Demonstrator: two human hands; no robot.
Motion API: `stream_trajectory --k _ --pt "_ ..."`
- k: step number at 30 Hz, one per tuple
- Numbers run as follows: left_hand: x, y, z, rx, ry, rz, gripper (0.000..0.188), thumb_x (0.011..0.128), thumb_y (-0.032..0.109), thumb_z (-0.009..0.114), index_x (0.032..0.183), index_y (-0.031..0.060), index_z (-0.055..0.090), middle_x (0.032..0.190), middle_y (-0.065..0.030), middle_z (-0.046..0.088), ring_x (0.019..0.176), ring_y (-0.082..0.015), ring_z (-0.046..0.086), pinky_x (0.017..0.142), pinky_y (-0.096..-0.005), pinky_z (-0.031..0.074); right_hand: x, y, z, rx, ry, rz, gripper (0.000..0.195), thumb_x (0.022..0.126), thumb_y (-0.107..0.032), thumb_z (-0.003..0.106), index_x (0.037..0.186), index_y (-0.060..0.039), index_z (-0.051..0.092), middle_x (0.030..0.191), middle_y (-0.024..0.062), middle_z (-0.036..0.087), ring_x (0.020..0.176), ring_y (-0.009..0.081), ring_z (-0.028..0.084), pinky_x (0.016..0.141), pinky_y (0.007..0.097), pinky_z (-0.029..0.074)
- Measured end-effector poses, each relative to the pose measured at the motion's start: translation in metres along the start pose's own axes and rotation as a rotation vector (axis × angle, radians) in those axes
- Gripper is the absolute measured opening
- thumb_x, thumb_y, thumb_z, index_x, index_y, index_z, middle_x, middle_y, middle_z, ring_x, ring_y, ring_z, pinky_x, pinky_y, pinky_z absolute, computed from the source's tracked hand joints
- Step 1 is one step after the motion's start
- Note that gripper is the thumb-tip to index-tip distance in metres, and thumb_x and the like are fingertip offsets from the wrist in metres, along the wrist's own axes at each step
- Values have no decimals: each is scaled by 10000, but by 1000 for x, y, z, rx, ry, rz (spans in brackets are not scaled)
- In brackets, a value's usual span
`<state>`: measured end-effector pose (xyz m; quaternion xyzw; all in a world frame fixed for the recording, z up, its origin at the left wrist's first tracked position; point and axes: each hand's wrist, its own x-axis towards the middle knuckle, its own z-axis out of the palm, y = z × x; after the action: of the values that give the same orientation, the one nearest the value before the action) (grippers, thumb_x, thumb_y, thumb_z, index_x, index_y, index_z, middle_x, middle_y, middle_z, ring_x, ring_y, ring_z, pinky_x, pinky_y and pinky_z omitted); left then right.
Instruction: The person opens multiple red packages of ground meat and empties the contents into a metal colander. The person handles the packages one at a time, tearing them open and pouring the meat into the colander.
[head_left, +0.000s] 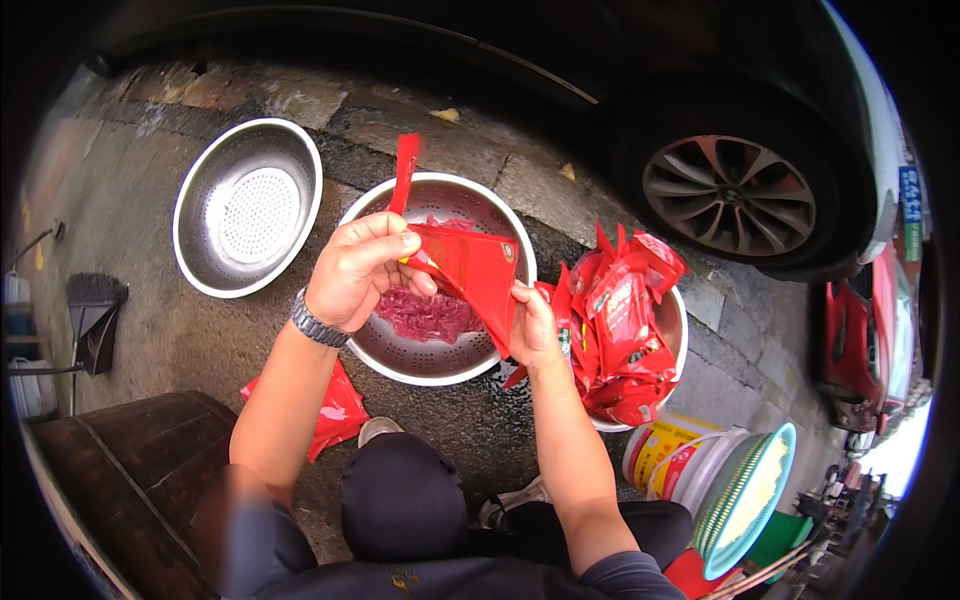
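Note:
A red plastic packet (480, 274) is stretched between both hands above a perforated steel colander (390, 364). My left hand (367, 266), with a metal watch at the wrist, pinches the packet's upper left end, where a narrow red strip (406, 169) sticks up. The lower right edge of the packet is gripped by my right hand (534, 322). Dark red meat pieces (427, 315) lie in the colander under the packet, which hides part of them. To the right, many red packets (622, 322) bearing writing are heaped in another metal bowl (679, 315).
A steel colander (259, 214) without contents stands at the upper left. Red packets (341, 409) lie on the ground by my left shoe. A car wheel (729, 195) is at the upper right. A yellow-labelled bucket (667, 457), a green plastic basket (709, 525), a wooden barrel (127, 465) and a broom (94, 296) stand around.

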<state>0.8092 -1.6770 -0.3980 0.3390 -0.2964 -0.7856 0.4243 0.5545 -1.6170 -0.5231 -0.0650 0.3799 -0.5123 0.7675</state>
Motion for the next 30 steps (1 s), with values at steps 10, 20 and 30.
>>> stream_trajectory --k 10,20,30 --pt "16 -93 -57 -658 159 -59 181 928 198 526 1037 93 625 902 -59 708 651 -155 639 544 -269 506 -36 -113 118 -1080 -36 -333 180 903 -126 548 763 -25 595 675 -70 540 608 40 456 561 236 379" --pt "28 -155 -30 -742 98 -209 19 965 204 599 981 205 589 936 3 694 636 -114 620 438 -217 430 -29 -133 169 -1755 -194 -515 225 839 -96 569 691 26 451 563 155 380 497 194 362 490 357 371" --pt "30 -146 -11 -822 -84 -181 81 978 135 578 911 180 569 912 -10 688 589 -96 598 405 -200 402 -44 -144 198 -1791 -269 -692 216 816 -24 573 667 -4 417 545 81 380 487 147 362 467 315 339"
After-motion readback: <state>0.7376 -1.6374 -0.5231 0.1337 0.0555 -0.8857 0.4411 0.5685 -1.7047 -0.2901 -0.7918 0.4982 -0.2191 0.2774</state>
